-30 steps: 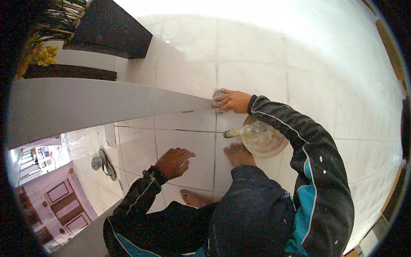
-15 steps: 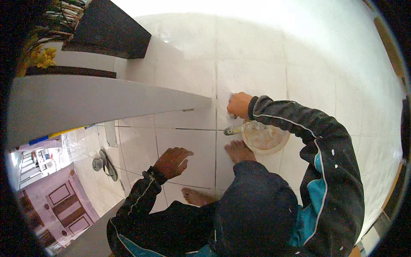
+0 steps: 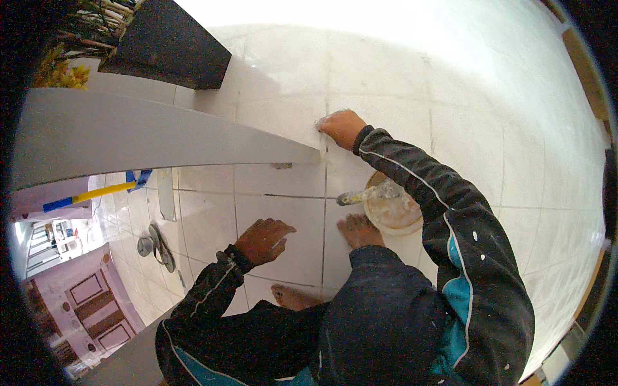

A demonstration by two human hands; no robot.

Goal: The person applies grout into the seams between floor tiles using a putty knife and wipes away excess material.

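A pale scrap (image 3: 321,123), its kind unclear, is gripped by the curled right hand (image 3: 346,128) at upper centre. Below, right of centre, whitish paste (image 3: 391,213) is held in a tub (image 3: 394,231), crossed by a tool (image 3: 368,195), handle leftward. The left hand (image 3: 264,242), lower left of centre, is loosely spread, empty.

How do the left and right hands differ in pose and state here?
The right hand is closed on a pale piece, mostly hidden; the left hand is loosely open and holds nothing. The right hand is farther forward, near the tip of the grey panel, while the left hand is nearer the body, on the panel's near side. Both are bare and come from black sleeves.
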